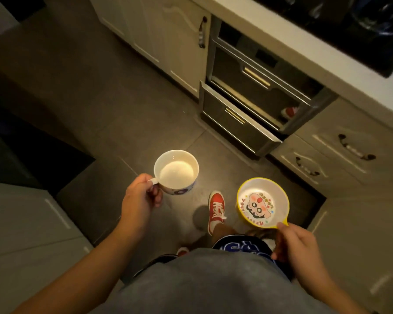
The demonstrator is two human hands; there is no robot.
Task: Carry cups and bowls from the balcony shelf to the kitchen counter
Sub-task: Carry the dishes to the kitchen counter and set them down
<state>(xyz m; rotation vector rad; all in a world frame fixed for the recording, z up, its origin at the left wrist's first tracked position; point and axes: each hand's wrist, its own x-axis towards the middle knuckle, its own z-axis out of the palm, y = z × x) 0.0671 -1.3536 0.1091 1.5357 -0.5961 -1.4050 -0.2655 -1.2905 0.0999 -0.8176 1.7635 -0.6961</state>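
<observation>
Cup (pixel 176 172): your left hand (pixel 138 198) clamped on handle. Bowl (pixel 262 202): right hand (pixel 297 244) pinching rim tab. Keep both level until counter (pixel 281 35).

I see a grey tiled floor (pixel 127 114) underneath everything, dim, with a lit patch in the middle. A red sneaker (pixel 216 208) with white laces stands flat on it, toe pointing away from me. Cream cabinets (pixel 168 41) meet the floor along the far and right side. A pulled-out steel drawer (pixel 238 125) hangs just over the tiles.
</observation>
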